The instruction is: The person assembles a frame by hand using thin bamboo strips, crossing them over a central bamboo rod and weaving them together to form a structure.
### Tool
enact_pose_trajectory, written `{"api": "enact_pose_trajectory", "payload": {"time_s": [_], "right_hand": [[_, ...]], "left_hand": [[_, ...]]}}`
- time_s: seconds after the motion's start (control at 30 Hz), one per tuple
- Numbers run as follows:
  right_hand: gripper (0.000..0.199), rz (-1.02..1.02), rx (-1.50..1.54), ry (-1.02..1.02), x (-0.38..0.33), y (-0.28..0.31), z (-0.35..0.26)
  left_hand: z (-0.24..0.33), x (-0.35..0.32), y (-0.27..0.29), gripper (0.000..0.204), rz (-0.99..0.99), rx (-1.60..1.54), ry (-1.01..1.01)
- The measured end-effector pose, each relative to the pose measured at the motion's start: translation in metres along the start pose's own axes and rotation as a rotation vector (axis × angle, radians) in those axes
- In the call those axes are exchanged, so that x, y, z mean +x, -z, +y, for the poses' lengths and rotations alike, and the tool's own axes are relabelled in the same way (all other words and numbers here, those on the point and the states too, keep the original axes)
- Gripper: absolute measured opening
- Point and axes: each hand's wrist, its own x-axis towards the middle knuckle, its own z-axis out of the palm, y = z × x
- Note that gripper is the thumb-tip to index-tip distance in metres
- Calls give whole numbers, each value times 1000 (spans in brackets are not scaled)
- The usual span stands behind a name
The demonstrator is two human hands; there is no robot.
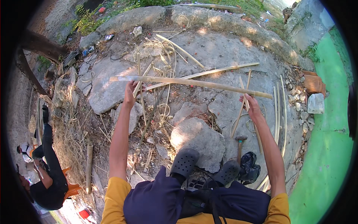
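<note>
Both hands hold one long bamboo pole (pixel 194 82) level above the rocky ground (pixel 223 48) — the left hand (pixel 130 93) clenched around it near its left end, the right hand (pixel 251 104) with fingers wrapped on it near the right end. The pole runs across the view, tilted slightly down to the right. Below it lie split bamboo strips (pixel 220 70) and curled shavings (pixel 154 48). A hammer (pixel 240 145) lies just beside the person's dark clogs (pixel 184 162). At far left sits another person (pixel 48 175).
</note>
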Motion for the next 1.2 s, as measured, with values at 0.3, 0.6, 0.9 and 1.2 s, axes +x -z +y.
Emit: {"api": "enact_pose_trajectory", "payload": {"time_s": [0.3, 0.6, 0.9, 1.2], "right_hand": [[70, 4, -12, -13, 0, 2, 0], [71, 7, -19, -26, 3, 5, 2], [70, -6, -24, -40, 5, -1, 3], [73, 6, -45, -35, 2, 2, 2]], "left_hand": [[2, -14, -12, 54, 34, 32, -13], [0, -24, -19, 46, 75, 18, -51], [-40, -40, 6, 66, 66, 418, -182], [-84, -50, -8, 65, 272, 632, -208]]}}
